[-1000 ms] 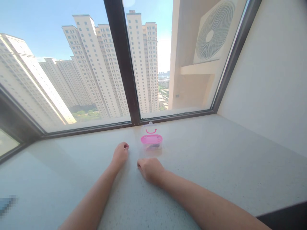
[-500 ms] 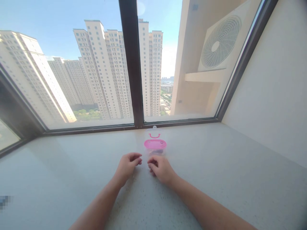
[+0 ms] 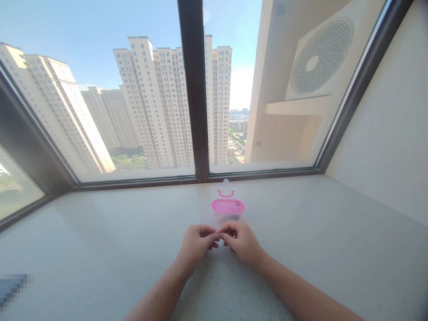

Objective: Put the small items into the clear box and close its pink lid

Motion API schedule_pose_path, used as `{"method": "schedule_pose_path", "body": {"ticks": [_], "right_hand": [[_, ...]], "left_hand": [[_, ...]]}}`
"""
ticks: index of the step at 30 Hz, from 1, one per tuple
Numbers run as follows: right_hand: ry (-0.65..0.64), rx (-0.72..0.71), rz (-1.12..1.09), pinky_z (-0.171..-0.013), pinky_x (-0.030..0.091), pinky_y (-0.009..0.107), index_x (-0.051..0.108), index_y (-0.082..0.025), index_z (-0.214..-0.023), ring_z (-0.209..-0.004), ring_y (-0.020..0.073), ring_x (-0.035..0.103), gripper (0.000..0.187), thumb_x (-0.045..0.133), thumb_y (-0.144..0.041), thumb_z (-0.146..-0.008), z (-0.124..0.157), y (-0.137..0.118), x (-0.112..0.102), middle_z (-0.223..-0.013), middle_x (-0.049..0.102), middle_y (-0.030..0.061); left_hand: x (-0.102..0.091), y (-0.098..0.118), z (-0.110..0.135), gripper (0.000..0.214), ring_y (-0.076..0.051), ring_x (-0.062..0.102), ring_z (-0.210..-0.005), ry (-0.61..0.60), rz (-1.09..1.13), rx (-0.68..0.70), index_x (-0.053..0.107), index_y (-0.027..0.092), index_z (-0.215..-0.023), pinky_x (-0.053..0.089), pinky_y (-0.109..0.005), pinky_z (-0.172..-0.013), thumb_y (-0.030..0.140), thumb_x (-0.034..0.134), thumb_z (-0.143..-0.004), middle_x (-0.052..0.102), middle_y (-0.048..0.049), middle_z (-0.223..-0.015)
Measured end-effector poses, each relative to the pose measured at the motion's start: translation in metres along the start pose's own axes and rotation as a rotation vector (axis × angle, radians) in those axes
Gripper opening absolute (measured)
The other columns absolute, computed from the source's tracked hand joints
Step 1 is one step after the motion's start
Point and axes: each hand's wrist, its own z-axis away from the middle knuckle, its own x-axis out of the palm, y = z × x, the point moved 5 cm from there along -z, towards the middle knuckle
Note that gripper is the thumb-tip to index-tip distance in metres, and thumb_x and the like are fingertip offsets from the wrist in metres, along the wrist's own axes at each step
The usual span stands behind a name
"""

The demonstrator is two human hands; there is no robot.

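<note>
My left hand [image 3: 199, 240] and my right hand [image 3: 241, 240] meet fingertip to fingertip above the sill. Both are closed in a pinch. Between the tips shows a tiny thing, too small to name. Just beyond them stands a small clear plastic box [image 3: 219, 218] with a pink oval tray [image 3: 225, 206] in its top. A small ring-shaped thing [image 3: 237, 203] lies on the tray's right part. The box's clear lid stands raised at the back, with a pink handle [image 3: 226, 194] on it. Dark things show dimly inside the box, partly hidden by my right hand.
The pale speckled sill [image 3: 100, 249] runs up to a dark window frame [image 3: 160, 180]. A white wall [image 3: 388, 133] bounds it on the right. At the left edge is a pixelated dark object [image 3: 11, 287]. Tall buildings and an air-conditioner unit [image 3: 321, 58] are outside the glass.
My hands were apart and have come together at the fingertips. The view has shifted, so the box and window appear farther right, and more of the pixelated object shows at left.
</note>
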Motion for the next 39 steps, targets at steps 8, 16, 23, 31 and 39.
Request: {"method": "schedule_pose_path", "body": {"ticks": [8,16,23,31,39], "right_hand": [[-0.031,0.021,-0.098,-0.049,0.044,0.022,0.064,-0.014,-0.080,-0.057,0.0131,0.059,0.014,0.062,-0.028,-0.076,0.003,-0.001,0.002,-0.068,0.065,0.0035],[-0.088,0.000,-0.105,-0.053,0.046,0.024,0.060,-0.016,-0.076,-0.059,0.0134,0.059,0.005,0.061,-0.019,-0.073,0.004,-0.001,0.002,-0.067,0.064,0.0021],[-0.094,-0.013,-0.106,-0.051,0.045,0.022,0.064,-0.015,-0.079,-0.057,0.0130,0.059,0.008,0.062,-0.020,-0.074,0.003,-0.001,0.001,-0.066,0.065,0.0026],[-0.201,-0.006,-0.011,-0.044,0.040,0.019,0.068,-0.013,-0.067,-0.043,0.0083,0.051,0.023,0.055,-0.025,-0.082,0.004,-0.008,0.003,-0.054,0.059,0.0000],[-0.213,0.001,-0.084,-0.045,0.042,0.018,0.070,-0.013,-0.079,-0.046,0.0085,0.053,0.015,0.059,-0.022,-0.077,0.002,0.001,0.005,-0.065,0.065,0.0030]], "left_hand": [[-0.002,0.001,0.002,0.019,-0.015,0.061,-0.056,0.042,-0.020,-0.018,0.071,0.014,-0.070,0.041,-0.023,-0.051,0.031,0.068,-0.066,0.069,-0.0065,-0.062],[0.001,-0.005,0.000,0.020,-0.012,0.054,-0.048,-0.061,-0.076,-0.041,0.069,0.014,-0.066,0.036,-0.023,-0.046,0.033,0.068,-0.064,0.064,-0.0036,-0.058],[0.003,0.000,0.001,0.020,-0.011,0.050,-0.046,-0.058,-0.060,0.004,0.062,0.015,-0.064,0.035,-0.023,-0.047,0.035,0.064,-0.066,0.057,0.0006,-0.055],[0.003,0.002,-0.001,0.020,-0.011,0.049,-0.048,-0.051,-0.037,0.035,0.059,0.016,-0.065,0.033,-0.022,-0.047,0.035,0.064,-0.066,0.060,-0.0006,-0.056],[0.000,0.008,0.000,0.020,-0.010,0.045,-0.048,-0.001,-0.049,0.093,0.057,0.015,-0.066,0.033,-0.022,-0.046,0.035,0.060,-0.068,0.055,0.0014,-0.057]]}}
